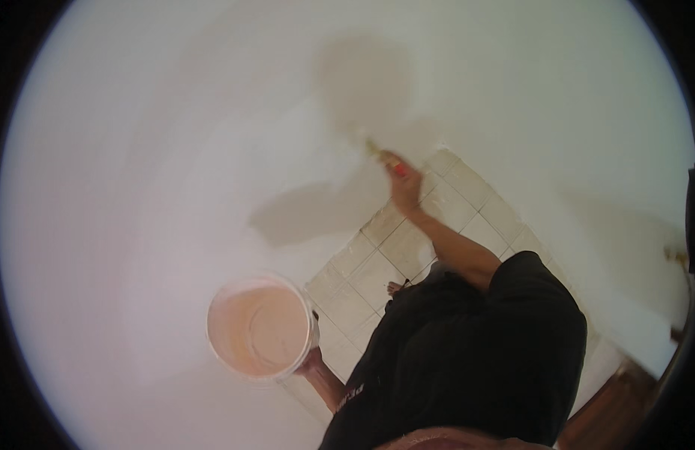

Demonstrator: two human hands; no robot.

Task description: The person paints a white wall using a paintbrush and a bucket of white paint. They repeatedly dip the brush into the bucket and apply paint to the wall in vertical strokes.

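Observation:
In my right hand (402, 171) is a paintbrush (374, 148) with a red part on its handle. Its pale bristles point up and left at the white wall (257, 163), near the corner; blur hides whether they touch it. My left hand (310, 360) holds a round, pale plastic bucket (314, 337) at its right side. The bucket is tilted so its open mouth faces me, with pinkish-cream paint (280, 326) inside. Most of the left fingers are hidden behind the bucket.
Light square floor tiles (406, 242) meet the walls in a corner ahead. A second white wall (578, 140) runs along the right. At the lower right lies a brown wooden thing (612, 405); a brass-coloured fitting (675, 256) shows near the right rim. My foot (394, 288) is partly visible.

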